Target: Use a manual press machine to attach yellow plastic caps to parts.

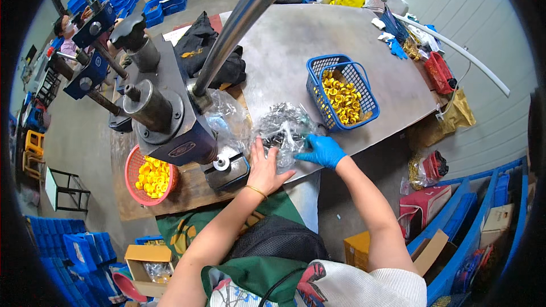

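Observation:
A clear plastic bag (291, 128) with small silvery metal parts in it lies on the table in front of me. My left hand (265, 169), bare and with a bracelet at the wrist, rests against the bag's near left side, its fingers stretched out and thumb apart. On the bag's right edge, my right hand (325, 152) in a blue glove grips the plastic between thumb and fingers. Just left of my left hand stands a hand press (176, 108) with a long metal lever (242, 23). A white round piece (221, 163) sits at the press's base.
A blue basket (372, 108) of yellow cup-shaped pieces stands at the right; a pink basket (132, 173) of yellow pieces is left of the press. Dark cloth (199, 40) lies behind the press. Blue racks (489, 216) are at the right, and another person (69, 27) sits far left.

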Available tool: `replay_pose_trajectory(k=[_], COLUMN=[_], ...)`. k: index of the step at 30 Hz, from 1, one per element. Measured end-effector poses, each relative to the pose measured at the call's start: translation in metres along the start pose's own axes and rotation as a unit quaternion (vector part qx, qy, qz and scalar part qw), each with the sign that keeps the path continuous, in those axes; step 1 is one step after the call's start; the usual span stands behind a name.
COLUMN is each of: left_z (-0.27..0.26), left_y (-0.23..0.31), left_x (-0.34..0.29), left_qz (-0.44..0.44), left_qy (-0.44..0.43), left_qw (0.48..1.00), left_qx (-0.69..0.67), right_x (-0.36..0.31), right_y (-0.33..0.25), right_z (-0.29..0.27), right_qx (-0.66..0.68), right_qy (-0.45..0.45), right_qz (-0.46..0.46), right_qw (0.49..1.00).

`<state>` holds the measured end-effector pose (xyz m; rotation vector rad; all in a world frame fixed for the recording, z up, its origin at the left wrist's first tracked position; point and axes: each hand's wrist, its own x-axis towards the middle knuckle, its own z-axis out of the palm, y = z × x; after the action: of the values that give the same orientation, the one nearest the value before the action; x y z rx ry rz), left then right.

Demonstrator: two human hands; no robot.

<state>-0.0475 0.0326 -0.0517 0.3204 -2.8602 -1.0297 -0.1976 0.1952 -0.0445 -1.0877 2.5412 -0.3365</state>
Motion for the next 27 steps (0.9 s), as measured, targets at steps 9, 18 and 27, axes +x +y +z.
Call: replay_pose_trajectory(k=[9, 18, 27], left_z=[0.011, -0.152, -0.332], left_y=[-0.008, 0.054, 0.062], left_x=[-0.021, -0.066, -0.079], left_qz=[0.069, 0.102, 0.253], left_qy=[0.059, -0.185, 0.247], left_qw=[0.996, 0.937, 0.935], left_qx=[-0.021, -0.279, -0.004], right_x=[0.083, 0.11, 0.064], right_y=[-0.026, -0.017, -0.003], right_z=[-0.019, 0.022, 0.012], right_qx=[0.078, 0.135, 0.246], right_qy=[0.168, 0.188, 0.266], right_qz=[0.04, -0.018, -0.081], right_qw=[0.982, 0.973, 0.929])
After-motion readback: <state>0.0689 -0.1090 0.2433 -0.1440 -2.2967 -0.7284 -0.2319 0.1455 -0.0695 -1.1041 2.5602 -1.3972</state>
